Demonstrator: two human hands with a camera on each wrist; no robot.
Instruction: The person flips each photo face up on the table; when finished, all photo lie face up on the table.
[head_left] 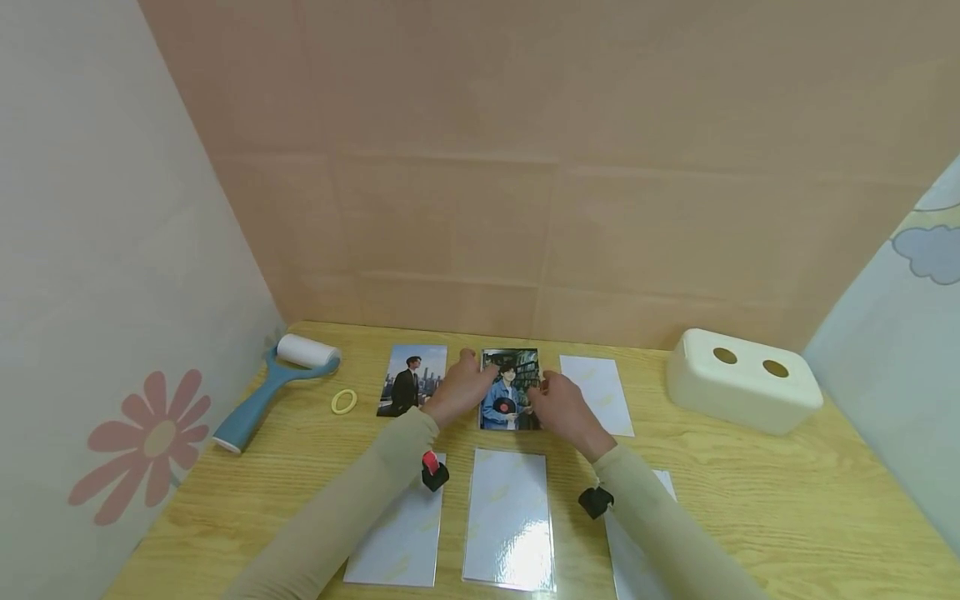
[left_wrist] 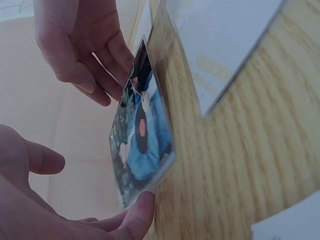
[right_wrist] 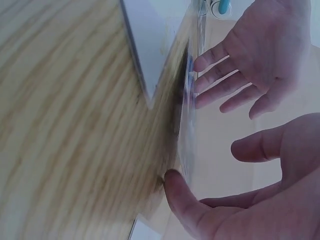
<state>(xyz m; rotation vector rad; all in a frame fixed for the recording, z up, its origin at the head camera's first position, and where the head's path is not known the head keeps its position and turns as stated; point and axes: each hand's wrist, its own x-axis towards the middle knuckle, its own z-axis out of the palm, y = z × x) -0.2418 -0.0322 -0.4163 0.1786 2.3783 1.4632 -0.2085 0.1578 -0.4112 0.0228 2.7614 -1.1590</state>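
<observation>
Between my two hands, a photo card (head_left: 507, 400) of a person in a blue jacket holding a black record lies picture side up at the back middle of the table. My left hand (head_left: 463, 387) reaches its left edge, thumb apart from the fingers. A fingertip touches the card's edge (left_wrist: 142, 135) in the left wrist view. On the other side is my right hand (head_left: 566, 408); its fingers (right_wrist: 180, 197) are extended low by the card's edge. Neither thumb pinches the card. To the left lies another photo card (head_left: 408, 387), showing a person in a dark suit.
A white card (head_left: 597, 392) lies behind the right wrist, and more white cards (head_left: 510, 517) form a front row, partly under the forearms. At left are a blue-handled lint roller (head_left: 258, 408) and a yellow ring (head_left: 344, 402). A cream box (head_left: 738, 387) with two holes stands at right.
</observation>
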